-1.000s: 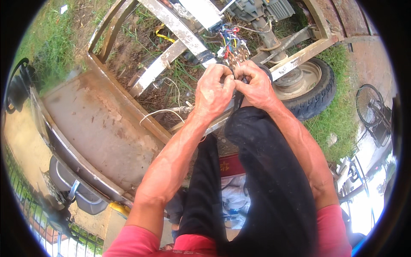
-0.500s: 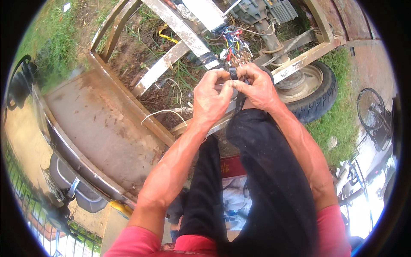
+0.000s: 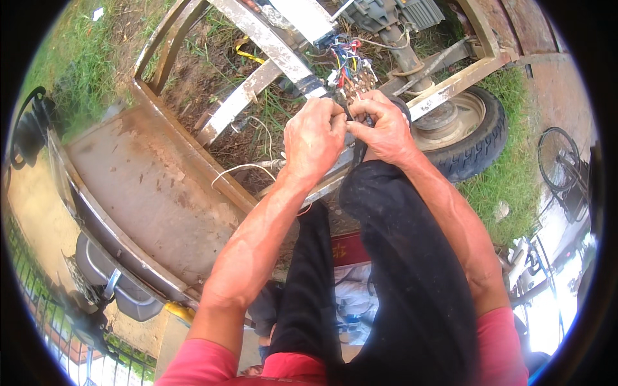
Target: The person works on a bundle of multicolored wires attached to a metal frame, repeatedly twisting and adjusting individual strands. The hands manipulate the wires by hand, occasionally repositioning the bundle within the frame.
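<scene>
My left hand [image 3: 314, 138] and my right hand [image 3: 385, 130] meet just in front of a bundle of coloured wires [image 3: 351, 64], fingertips nearly touching. Both are closed in a pinch. Between them shows a narrow black strip [image 3: 348, 112] that looks like tape; the fingers cover most of it. Copper-coloured and white wire ends [image 3: 360, 85] fan out just beyond my fingers. A dark rounded thing [image 3: 403, 108] shows behind my right hand, too hidden to name.
A rusty, paint-chipped metal frame [image 3: 261, 38] surrounds the wires. A motor-like grey unit [image 3: 380, 22] sits at the far side, a wheel with a black tyre [image 3: 479, 145] at right. A brown metal panel [image 3: 154, 186] lies left. A white cable [image 3: 241, 168] loops near my left forearm.
My left hand has turned and shifted slightly left, its back now facing up more. My right hand has moved slightly left and down. Less of the black strip shows between the fingers.
</scene>
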`<state>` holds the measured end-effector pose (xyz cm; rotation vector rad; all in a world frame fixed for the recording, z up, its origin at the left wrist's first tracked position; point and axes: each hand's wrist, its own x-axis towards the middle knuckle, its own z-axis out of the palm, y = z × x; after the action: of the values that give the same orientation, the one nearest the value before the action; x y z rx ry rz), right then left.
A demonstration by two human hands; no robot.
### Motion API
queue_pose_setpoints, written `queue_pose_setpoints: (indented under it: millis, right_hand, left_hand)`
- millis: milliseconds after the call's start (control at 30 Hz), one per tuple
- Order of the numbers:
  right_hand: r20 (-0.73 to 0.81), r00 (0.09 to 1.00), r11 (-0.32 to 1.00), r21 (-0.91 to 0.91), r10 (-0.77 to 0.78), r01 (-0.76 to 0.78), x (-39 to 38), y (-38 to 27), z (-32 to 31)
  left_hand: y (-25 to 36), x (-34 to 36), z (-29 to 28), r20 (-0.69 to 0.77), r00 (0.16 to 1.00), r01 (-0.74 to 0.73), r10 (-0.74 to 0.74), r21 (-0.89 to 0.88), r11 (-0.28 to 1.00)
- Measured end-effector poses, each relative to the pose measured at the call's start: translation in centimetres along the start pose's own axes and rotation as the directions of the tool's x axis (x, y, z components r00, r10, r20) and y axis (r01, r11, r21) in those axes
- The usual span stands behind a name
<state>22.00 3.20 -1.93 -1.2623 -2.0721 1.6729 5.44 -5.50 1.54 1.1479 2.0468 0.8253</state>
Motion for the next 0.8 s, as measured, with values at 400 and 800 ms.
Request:
queue_pose_setpoints:
  millis: [400, 800]
  right_hand:
    - [-0.016, 0.996, 0.992, -0.090, 0.087, -0.088, 0.2, -2.1, 0.2]
    - [0.052, 0.999, 1.000, -0.006, -0.016, 0.016, 0.1, -1.6, -0.4]
  left_hand:
    - [1.0, 0.7, -0.1, 0.079, 0.985, 0.155, -0.153, -0.017, 0.988]
    - [-0.7, -0.7, -2.8, 0.107, 0.994, 0.011, 0.009, -0.182, 0.983]
